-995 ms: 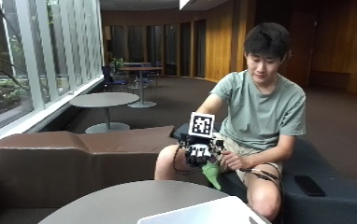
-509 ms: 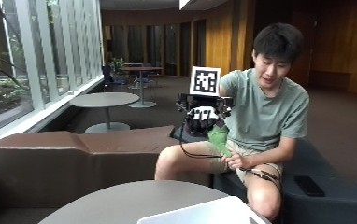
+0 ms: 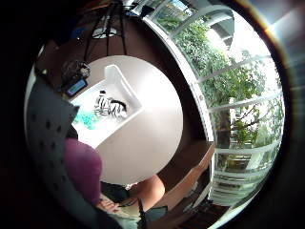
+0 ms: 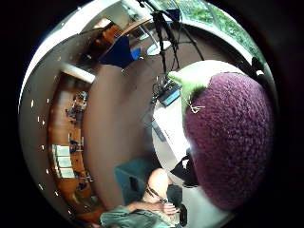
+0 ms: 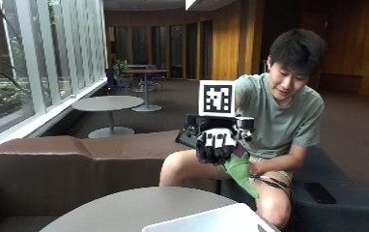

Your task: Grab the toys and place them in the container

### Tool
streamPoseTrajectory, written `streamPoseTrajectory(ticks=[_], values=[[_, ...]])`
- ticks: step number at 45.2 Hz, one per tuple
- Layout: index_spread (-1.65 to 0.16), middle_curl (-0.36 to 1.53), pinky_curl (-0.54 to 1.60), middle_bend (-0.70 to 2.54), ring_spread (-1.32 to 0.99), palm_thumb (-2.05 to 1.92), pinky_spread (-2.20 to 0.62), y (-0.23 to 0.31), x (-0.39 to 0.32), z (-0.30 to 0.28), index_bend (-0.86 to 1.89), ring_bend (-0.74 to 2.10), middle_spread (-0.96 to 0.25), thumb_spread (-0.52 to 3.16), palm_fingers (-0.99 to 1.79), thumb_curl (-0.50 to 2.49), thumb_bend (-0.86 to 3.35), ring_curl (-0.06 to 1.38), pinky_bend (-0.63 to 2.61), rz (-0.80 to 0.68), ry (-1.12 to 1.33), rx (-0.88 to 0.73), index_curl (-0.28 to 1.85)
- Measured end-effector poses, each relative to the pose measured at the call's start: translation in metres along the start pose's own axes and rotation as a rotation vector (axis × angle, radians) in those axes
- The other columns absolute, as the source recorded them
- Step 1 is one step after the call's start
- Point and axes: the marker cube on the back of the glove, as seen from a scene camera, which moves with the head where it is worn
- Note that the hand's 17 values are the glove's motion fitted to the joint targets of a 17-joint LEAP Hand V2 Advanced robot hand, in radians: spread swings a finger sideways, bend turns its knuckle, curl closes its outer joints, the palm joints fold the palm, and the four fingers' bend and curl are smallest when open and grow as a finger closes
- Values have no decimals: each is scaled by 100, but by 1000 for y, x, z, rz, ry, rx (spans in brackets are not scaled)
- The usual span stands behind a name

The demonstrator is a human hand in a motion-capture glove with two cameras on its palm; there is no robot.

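The gloved right hand (image 5: 215, 146) is raised in front of the person's chest, its fingers curled round a plush toy (image 5: 241, 170) with a purple body and a green end that hangs below the fist. In the thumb-side palm view that toy (image 4: 228, 142) fills the space right against the palm, purple fuzz with a green tip.

The hand is up above the round table (image 5: 120, 208), and the white container (image 5: 204, 223) sits on the table below and ahead of it, toward the camera. The little-finger-side view looks down from the hand onto the container (image 3: 127, 98): a zebra toy (image 3: 108, 106) and something teal (image 3: 86, 119) beside it lie inside already.

So the task looks partly done. At least two items are in the container, and one toy is in the hand, lifted but not yet over the opening. What is left, as I judge it, is to carry this toy forward and down and let it go in the container. Whether more toys wait elsewhere cannot be told.
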Motion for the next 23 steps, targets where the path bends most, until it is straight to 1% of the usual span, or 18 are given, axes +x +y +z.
streamPoseTrajectory(ticks=[4, 11, 16, 19, 23], values=[[-34, 89, 49, 113, -36, 59, -37, -11, -8, 18, 65, 125, -19, 49, 105, 117, -1, 68, 94, 66, 7, -28, 118], [-34, 89, 48, 111, -36, 59, -37, -22, -10, 53, 63, 124, -19, 49, 105, 118, -1, 68, 93, 28, -15, -66, 120], [-35, 89, 49, 109, -36, 56, -36, -24, -13, 78, 57, 122, -19, 50, 101, 117, -2, 67, 94, 99, 1, -176, 121], [-35, 88, 49, 105, -35, 54, -35, -24, -13, 91, 46, 122, -20, 55, 88, 115, -3, 67, 97, 118, 3, -222, 121], [-35, 86, 49, 101, -35, 50, -34, -23, -12, 101, 34, 124, -20, 62, 82, 111, -4, 66, 98, 149, 15, -286, 119]])
